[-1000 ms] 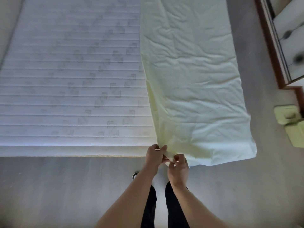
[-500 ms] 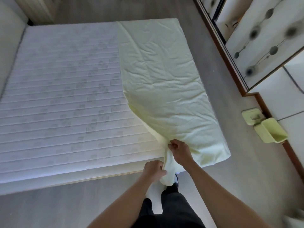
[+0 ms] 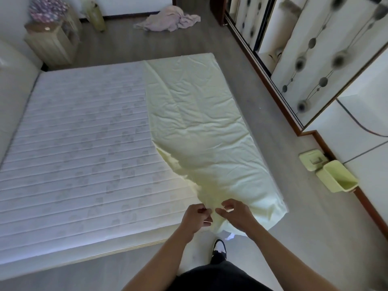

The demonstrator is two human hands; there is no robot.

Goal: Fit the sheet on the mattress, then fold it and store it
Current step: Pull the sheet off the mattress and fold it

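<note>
A bedroom with a grey wood floor [image 3: 273, 127], seen from the foot of a low bed. Nearest, a bare strip of floor runs along the mattress's foot edge, where a foot in a black-and-white shoe [image 3: 219, 247] stands. Just above the foot edge, near its right corner, the left hand [image 3: 194, 218] and the right hand [image 3: 236, 214] sit close together, each with fingers curled in a narrow grip, pinching the pale yellow sheet [image 3: 199, 114] at its gathered near end. From there the sheet lies folded in a long band along the right side of the mattress [image 3: 79, 143], its inner edge running diagonally up the middle and its outer edge draped over the right side. The left half of the mattress is bare quilted white. Right of the bed an open floor lane runs between the mattress side and the mirrored wardrobe [image 3: 304, 59]; a pale green bin [image 3: 338, 177] and its lid [image 3: 312, 159] rest by the wall there. Beyond the far edge are a wooden nightstand [image 3: 52, 43] by the far left corner, and a pink cloth [image 3: 170, 21] heaped on the floor.
</note>
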